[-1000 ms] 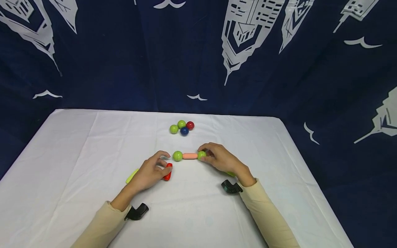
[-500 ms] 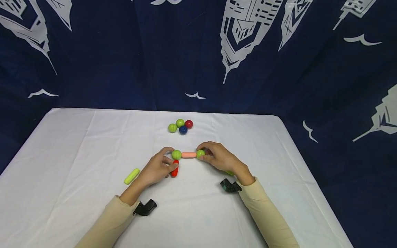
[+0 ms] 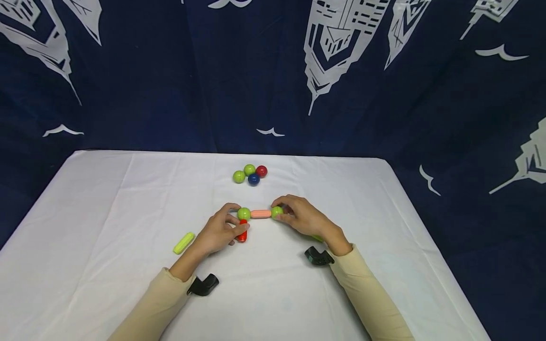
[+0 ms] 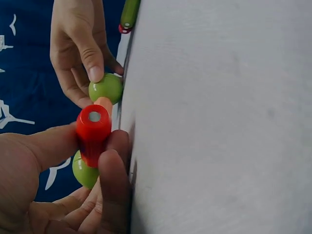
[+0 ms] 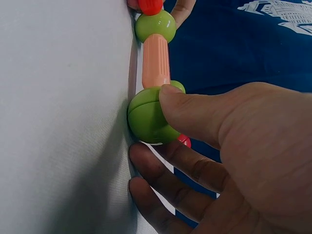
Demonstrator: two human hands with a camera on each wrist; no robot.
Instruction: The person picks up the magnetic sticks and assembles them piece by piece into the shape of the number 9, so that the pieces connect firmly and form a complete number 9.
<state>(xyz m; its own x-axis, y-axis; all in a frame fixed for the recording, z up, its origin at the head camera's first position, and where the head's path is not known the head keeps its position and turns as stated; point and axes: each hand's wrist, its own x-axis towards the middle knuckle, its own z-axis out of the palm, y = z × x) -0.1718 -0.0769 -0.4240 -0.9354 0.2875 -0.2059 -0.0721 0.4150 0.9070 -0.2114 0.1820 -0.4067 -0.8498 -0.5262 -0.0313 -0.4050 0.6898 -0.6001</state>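
A lime rod (image 3: 184, 243) lay left of the orange rod (image 3: 260, 214), at whose left end I saw a person's left hand (image 3: 219, 230) pinching a red rod (image 3: 242, 237) just beside a green ball (image 3: 244, 213); at its right end, the right hand (image 3: 302, 216) gripped a second green ball (image 3: 277, 212).

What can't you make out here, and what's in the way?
Head view: most of the green rod, behind the right hand.
Left wrist view: most of the peach rod, behind the red rod.
Right wrist view: much of the red rod, cut off by the top edge.
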